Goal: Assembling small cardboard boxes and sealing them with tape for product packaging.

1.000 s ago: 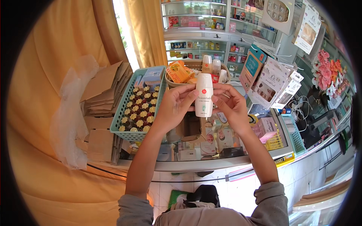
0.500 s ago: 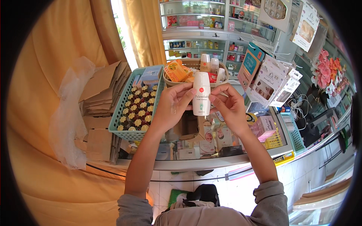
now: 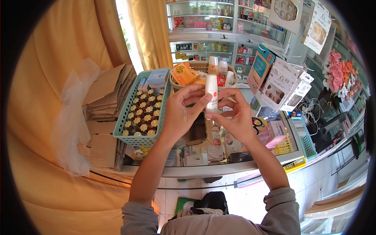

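A white bottle with a tall cap and a small red flower mark stands upright between my hands, turned partly side-on. My left hand pinches it from the left, thumb on its front. On its other side, my right hand has closed its thumb and fingers on the lower part. A clear strip shows at my left palm. Below the bottle, an open brown cardboard box rests on the glass counter. Just behind is a woven basket holding orange packs and more bottles.
To the left, a green basket holds several gold-capped bottles beside folded cardboard and bubble wrap. Scissors lie right of my right hand. Hanging boxes and a green tray stand farther right.
The bottle has turned about its upright axis, from its printed front to a narrower side. My right fingers have shifted around it, with the thumb lower.
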`<state>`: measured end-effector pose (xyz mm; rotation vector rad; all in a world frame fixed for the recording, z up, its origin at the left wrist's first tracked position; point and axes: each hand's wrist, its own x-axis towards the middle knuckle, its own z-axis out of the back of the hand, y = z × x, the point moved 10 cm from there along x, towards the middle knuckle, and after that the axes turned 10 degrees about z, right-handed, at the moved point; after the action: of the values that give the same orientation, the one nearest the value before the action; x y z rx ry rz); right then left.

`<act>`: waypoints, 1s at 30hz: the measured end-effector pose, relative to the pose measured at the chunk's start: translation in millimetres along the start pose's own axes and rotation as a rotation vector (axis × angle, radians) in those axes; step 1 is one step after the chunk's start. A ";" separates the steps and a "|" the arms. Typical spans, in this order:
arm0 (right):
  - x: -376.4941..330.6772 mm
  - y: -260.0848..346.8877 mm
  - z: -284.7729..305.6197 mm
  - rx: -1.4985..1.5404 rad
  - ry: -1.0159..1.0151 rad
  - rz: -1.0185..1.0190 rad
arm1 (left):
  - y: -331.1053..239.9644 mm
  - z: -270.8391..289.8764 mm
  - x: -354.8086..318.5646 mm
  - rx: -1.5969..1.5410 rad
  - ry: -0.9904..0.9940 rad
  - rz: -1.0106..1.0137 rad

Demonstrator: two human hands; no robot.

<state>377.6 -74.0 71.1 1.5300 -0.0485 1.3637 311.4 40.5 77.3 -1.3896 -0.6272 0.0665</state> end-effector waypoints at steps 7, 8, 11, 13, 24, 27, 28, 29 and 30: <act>-1.8 -7.7 -12.8 0.302 0.019 -0.090 | 0.8 -1.7 -1.7 0.076 -0.026 -0.015; -2.1 -9.6 -10.0 0.296 0.017 -0.090 | 2.2 -1.1 -0.1 0.023 -0.033 -0.019; -2.2 -18.4 -11.8 0.327 0.067 -0.125 | 5.9 5.3 1.0 0.023 -0.054 -0.047; -4.8 -22.8 -19.2 0.544 0.081 -0.247 | 3.6 8.6 0.5 0.069 -0.061 -0.073; -7.1 -25.9 -25.3 0.676 0.069 -0.330 | 6.5 9.8 4.2 0.023 -0.048 -0.083; -9.1 -27.3 -25.3 0.672 0.073 -0.345 | 4.6 7.5 3.3 0.007 -0.043 -0.053; -9.5 -27.6 -26.5 0.666 0.083 -0.353 | 5.0 8.3 3.3 0.008 -0.045 -0.053; -9.8 -28.0 -26.8 0.667 0.084 -0.353 | 6.9 9.1 3.8 0.024 -0.041 -0.045; -10.0 -28.0 -28.0 0.688 0.090 -0.347 | 8.1 9.8 3.9 0.040 -0.038 -0.038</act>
<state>371.6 -47.5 40.5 1.9121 0.7791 1.2177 312.8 52.4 71.6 -1.3396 -0.6798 0.0750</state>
